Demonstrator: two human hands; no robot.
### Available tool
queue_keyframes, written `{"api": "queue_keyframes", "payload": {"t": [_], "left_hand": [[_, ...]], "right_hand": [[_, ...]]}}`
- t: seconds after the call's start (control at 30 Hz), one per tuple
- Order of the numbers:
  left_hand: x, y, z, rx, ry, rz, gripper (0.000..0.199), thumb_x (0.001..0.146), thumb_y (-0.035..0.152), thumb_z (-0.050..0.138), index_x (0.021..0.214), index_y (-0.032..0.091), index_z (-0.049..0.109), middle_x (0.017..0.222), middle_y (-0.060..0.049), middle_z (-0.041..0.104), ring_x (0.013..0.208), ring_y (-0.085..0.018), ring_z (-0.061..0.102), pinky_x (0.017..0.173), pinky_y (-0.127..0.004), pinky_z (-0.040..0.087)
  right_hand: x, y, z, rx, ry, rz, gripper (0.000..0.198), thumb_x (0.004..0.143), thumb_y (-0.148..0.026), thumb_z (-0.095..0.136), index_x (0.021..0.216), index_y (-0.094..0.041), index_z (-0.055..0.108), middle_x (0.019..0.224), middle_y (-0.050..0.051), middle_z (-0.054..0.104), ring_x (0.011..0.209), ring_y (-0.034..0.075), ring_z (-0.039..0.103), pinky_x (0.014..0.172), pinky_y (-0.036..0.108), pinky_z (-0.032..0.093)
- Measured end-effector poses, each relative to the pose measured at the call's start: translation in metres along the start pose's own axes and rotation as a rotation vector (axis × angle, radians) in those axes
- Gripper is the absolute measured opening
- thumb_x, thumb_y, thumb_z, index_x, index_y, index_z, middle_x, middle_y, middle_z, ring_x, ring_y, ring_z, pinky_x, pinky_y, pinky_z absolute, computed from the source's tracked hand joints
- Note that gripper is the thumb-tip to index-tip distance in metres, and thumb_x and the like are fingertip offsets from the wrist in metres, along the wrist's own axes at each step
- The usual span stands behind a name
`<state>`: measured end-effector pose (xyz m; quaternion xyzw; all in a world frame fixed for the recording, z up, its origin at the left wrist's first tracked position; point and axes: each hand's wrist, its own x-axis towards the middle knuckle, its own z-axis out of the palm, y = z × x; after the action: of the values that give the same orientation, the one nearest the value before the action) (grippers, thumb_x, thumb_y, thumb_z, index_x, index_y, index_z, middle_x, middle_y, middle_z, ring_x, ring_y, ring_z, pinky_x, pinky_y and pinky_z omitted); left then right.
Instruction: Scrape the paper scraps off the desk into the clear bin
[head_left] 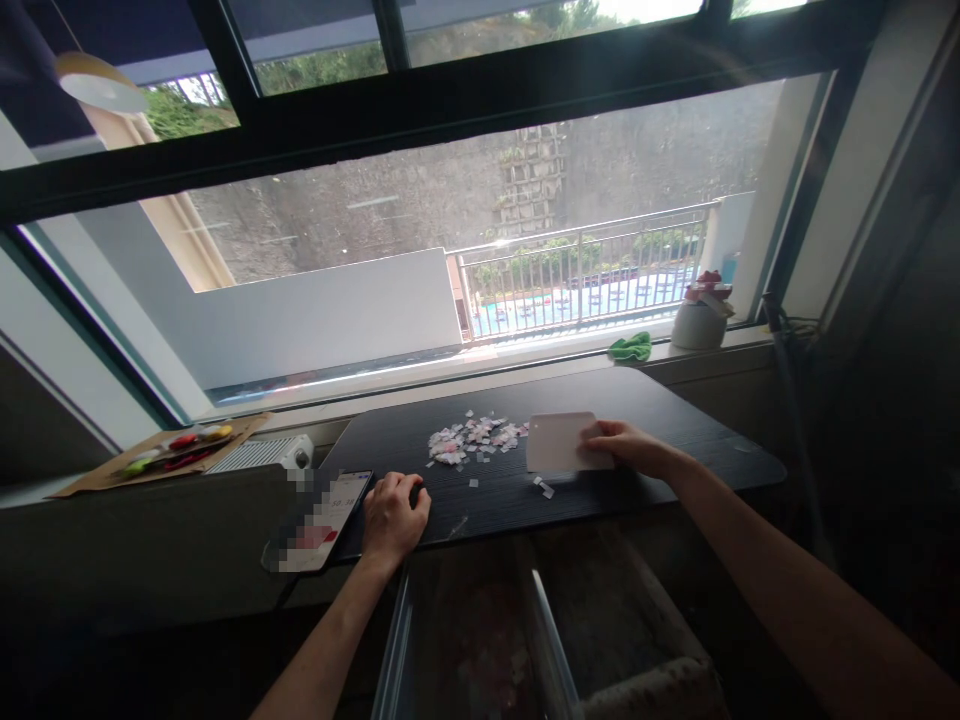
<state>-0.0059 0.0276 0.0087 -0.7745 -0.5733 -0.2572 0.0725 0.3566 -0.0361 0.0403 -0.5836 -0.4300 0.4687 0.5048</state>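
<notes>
My right hand (621,446) grips the right side of a flat white scraper (564,442), thumb on its face, held tilted over the dark tabletop (600,393). A loose heap of small white and pinkish paper scraps (474,437) lies just left of the scraper, and a few scraps (544,488) lie below it. My left hand (396,512) rests at the table's front edge with its fingers curled in. A dark spot shows between thumb and forefinger, but I cannot make out whether it is an object. Beside that hand lies a phone (339,522), partly blurred.
Below the table edge stands a clear-walled bin (555,640) with pale scraps dimly visible inside. On the sill are a green cloth (631,347) and a white container with a red top (701,318). Brown paper (161,462) with colourful items lies at left. A window spans the back.
</notes>
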Motion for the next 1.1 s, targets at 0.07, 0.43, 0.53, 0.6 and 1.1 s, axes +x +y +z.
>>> {"api": "queue_keyframes", "payload": {"t": [0.07,0.43,0.53,0.6,1.1], "left_hand": [[0.0,0.0,0.001,-0.001,-0.002,-0.005,0.025,0.081,0.027,0.049,0.095,0.019,0.068,0.096,-0.008,0.064,0.097,-0.023,0.058,0.09,-0.038,0.044],[-0.001,0.003,0.001,-0.024,-0.025,-0.028,0.025,0.082,0.027,0.049,0.097,0.018,0.068,0.098,-0.008,0.061,0.099,-0.024,0.056,0.088,-0.038,0.045],[-0.001,0.003,0.0,-0.015,-0.03,-0.029,0.026,0.082,0.027,0.049,0.097,0.019,0.068,0.098,-0.008,0.061,0.099,-0.024,0.056,0.088,-0.038,0.045],[-0.001,0.003,0.0,-0.009,-0.032,-0.026,0.026,0.082,0.028,0.048,0.098,0.018,0.068,0.1,-0.008,0.062,0.099,-0.024,0.056,0.088,-0.038,0.045],[0.0,-0.003,0.003,0.006,0.004,0.018,0.029,0.081,0.029,0.046,0.096,0.018,0.068,0.095,-0.008,0.063,0.095,-0.024,0.057,0.086,-0.037,0.047]], "right_hand": [[0.006,0.003,0.004,-0.004,-0.011,0.014,0.017,0.059,-0.012,0.073,0.074,-0.017,0.069,0.073,0.002,0.074,0.063,0.015,0.066,0.06,0.023,0.053],[-0.006,0.003,-0.024,-0.049,-0.106,0.096,0.024,0.057,-0.019,0.078,0.08,-0.019,0.069,0.079,0.003,0.074,0.069,0.017,0.067,0.064,0.025,0.054],[-0.004,0.005,-0.025,-0.068,-0.074,0.088,0.026,0.057,-0.022,0.078,0.081,-0.019,0.068,0.08,0.003,0.074,0.069,0.018,0.067,0.065,0.026,0.054],[-0.003,0.005,-0.024,-0.093,-0.092,0.096,0.027,0.056,-0.022,0.078,0.081,-0.018,0.068,0.078,0.003,0.073,0.068,0.018,0.067,0.062,0.026,0.053],[-0.026,-0.001,-0.033,-0.083,-0.215,0.148,0.033,0.053,-0.025,0.077,0.083,-0.015,0.068,0.077,0.003,0.072,0.068,0.016,0.066,0.065,0.025,0.051]]}}
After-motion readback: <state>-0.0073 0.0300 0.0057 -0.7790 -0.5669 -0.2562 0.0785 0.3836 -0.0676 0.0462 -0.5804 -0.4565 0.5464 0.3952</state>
